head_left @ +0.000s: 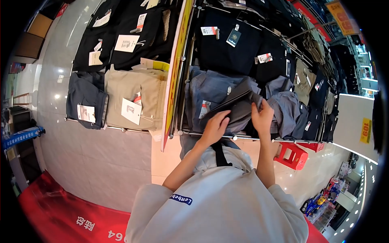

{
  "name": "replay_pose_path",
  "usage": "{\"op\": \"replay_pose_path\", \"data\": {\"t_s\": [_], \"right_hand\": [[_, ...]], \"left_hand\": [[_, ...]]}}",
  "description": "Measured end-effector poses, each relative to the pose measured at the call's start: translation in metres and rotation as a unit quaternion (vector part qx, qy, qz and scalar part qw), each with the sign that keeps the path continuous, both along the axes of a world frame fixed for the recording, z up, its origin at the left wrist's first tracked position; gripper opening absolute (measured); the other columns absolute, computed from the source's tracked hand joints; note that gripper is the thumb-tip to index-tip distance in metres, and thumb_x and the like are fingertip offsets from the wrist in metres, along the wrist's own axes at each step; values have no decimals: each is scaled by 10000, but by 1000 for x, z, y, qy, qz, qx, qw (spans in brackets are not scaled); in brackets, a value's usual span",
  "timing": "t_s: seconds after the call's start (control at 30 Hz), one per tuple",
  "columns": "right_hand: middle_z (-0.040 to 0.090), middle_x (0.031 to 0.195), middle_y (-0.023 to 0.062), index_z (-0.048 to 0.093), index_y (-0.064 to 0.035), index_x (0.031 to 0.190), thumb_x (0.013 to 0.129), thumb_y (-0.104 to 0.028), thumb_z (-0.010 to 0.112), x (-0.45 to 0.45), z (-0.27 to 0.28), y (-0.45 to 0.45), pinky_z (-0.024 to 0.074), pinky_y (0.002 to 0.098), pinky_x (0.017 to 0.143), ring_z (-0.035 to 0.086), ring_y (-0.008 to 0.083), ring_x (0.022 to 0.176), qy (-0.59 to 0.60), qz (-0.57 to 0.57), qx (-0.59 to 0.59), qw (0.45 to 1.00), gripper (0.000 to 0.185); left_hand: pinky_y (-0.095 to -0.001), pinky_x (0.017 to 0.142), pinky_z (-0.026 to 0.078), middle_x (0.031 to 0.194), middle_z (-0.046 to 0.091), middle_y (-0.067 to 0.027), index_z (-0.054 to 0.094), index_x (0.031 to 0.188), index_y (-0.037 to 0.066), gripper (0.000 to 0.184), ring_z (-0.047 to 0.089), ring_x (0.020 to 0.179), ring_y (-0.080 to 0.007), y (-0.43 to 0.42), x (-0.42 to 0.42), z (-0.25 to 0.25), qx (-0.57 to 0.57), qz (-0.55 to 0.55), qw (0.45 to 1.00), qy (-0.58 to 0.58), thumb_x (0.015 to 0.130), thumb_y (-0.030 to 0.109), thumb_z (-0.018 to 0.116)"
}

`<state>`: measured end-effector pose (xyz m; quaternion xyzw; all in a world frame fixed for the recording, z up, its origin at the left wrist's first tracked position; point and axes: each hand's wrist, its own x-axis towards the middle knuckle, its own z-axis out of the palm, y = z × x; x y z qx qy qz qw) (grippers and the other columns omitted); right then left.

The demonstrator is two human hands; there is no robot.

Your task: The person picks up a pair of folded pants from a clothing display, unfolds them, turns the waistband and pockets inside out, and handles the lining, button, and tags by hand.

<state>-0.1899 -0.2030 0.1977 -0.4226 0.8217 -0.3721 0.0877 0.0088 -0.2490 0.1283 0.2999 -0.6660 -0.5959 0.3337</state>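
A pair of dark grey trousers (237,106), partly folded, lies bunched between my two hands at the front of the rack. My right hand (262,117) pinches its upper edge, fingers closed on the cloth. On the other side my left hand (215,127) grips the lower left part, its thumb and fingers closed over the fabric. Beneath and beside it lie folded blue-grey trousers (200,87) with a white and red tag (204,108). More rumpled grey trousers (285,109) sit just right of my right hand.
A yellow-edged divider board (175,77) splits the display rack. Left of it lie beige trousers (121,87) and dark folded pairs with tags. Black trousers (219,48) fill the row behind. A red plastic stool (291,156) stands under the rack's right side.
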Motion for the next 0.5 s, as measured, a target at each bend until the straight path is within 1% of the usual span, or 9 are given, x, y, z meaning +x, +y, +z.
{"op": "replay_pose_path", "data": {"t_s": [0.03, 0.13, 0.17, 0.2, 0.27, 0.33, 0.37, 0.43, 0.5], "right_hand": [[588, 603, 203, 544, 23, 782, 850, -117, 672, 8, 3, -1, 411, 397, 487, 581, 368, 514, -17, -1, -7, 1000, 201], [552, 567, 199, 505, 3, 801, 856, -127, 671, 29, 5, -1, 414, 454, 472, 589, 403, 519, 42, 0, 4, 999, 217], [553, 566, 195, 533, -4, 859, 856, -127, 669, 38, 7, -1, 422, 463, 473, 593, 402, 518, 35, -2, 12, 999, 183], [555, 565, 190, 560, -12, 917, 856, -127, 667, 46, 8, 0, 429, 472, 474, 598, 400, 517, 30, -4, 20, 999, 168], [609, 599, 174, 597, -9, 1058, 856, -121, 677, 63, 7, 0, 463, 404, 463, 632, 342, 510, 31, -6, 25, 999, 244], [615, 606, 178, 580, -12, 1140, 857, -123, 672, 77, 8, -1, 483, 424, 485, 641, 357, 527, 0, -1, -10, 1000, 318], [620, 616, 183, 575, -13, 1161, 857, -120, 670, 83, 5, 0, 491, 428, 496, 647, 365, 543, 3, 1, -18, 1000, 336], [634, 652, 205, 556, -8, 1196, 859, -114, 660, 92, 1, 0, 506, 440, 527, 656, 389, 592, 6, -1, -22, 1000, 368], [620, 647, 216, 546, 10, 1187, 857, -102, 660, 100, 1, 0, 499, 453, 531, 645, 402, 594, 5, -5, -42, 999, 367]], "left_hand": [[-320, 1022, 428, 1287, 626, -183, 584, 1305, -14, 399, 599, 1178, -288, 1, -13, -8, 49, -40, 998, 12, 1043, 275, 499], [-309, 1069, 386, 1357, 602, -147, 568, 1343, -17, 468, 567, 1230, -232, -6, -51, -71, 278, -114, 952, 51, 1065, 341, 452], [-304, 1114, 339, 1421, 552, -116, 521, 1405, -14, 527, 508, 1288, -191, -22, -53, -75, 383, -160, 908, -52, 1072, 384, 427], [-305, 1139, 303, 1488, 494, -122, 503, 1434, 28, 542, 420, 1389, -215, -21, -59, -86, 392, -85, 916, -24, 1054, 411, 454], [-309, 1157, 279, 1538, 431, -126, 461, 1484, 78, 564, 379, 1422, -227, -33, -63, -84, 356, -124, 918, -121, 1041, 426, 471], [-318, 1154, 286, 1539, 428, -137, 471, 1480, 96, 572, 371, 1428, -253, -36, -68, -108, 345, -150, 921, -100, 1028, 445, 484], [-325, 1142, 310, 1538, 428, -143, 464, 1487, 105, 582, 375, 1425, -265, -22, -92, -197, 353, -100, 923, -120, 1011, 435, 525], [-325, 1141, 312, 1530, 433, -143, 467, 1482, 103, 576, 380, 1420, -266, -29, -77, -158, 351, -154, 915, -127, 1010, 429, 526], [-325, 1140, 314, 1523, 439, -143, 471, 1476, 101, 570, 384, 1414, -266, -43, -77, -143, 337, -180, 911, -157, 1009, 423, 526]]}}
